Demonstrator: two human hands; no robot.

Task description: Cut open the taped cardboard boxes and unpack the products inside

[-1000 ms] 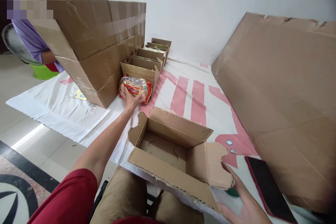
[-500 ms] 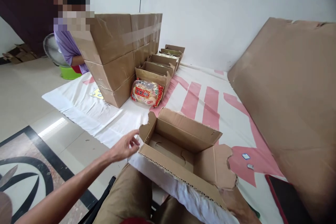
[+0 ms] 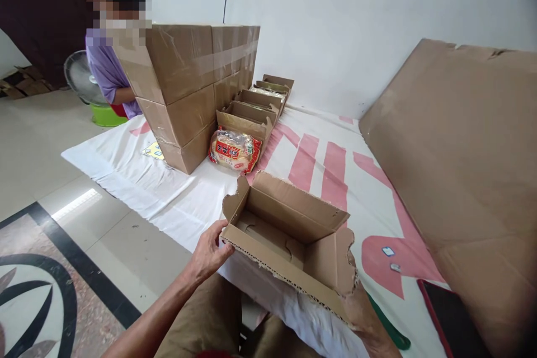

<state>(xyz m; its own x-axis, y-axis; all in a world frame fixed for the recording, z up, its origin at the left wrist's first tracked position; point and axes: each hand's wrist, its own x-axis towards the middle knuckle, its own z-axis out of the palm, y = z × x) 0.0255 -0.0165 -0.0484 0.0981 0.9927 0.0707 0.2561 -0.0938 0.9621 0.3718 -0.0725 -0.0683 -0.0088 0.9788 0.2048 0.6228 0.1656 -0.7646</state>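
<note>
An open brown cardboard box (image 3: 300, 201) with nothing in it sits at the near edge of the cloth-covered table, its end flaps standing up. My left hand (image 3: 210, 254) grips its near left corner, the thumb on the front wall and the other fingers partly hidden behind the end. At the opposite end, my right hand (image 3: 369, 321) holds the box from outside; the right flap hides most of its fingers. Just beyond the box lies a clear and red snack packet (image 3: 235, 150), leaning on a row of open cardboard boxes (image 3: 245, 121).
Stacked taped cartons (image 3: 184, 61) stand at the left, with a person in a purple top (image 3: 103, 67) behind them. A large cardboard sheet (image 3: 457, 140) leans at the right. Near it lie a phone (image 3: 457, 313) and a green-handled object (image 3: 390, 324).
My left hand has closed onto the box's left corner, where its fingers were loosely curled beside it. The right end flap has swung inward and more upright, my right hand moving with it.
</note>
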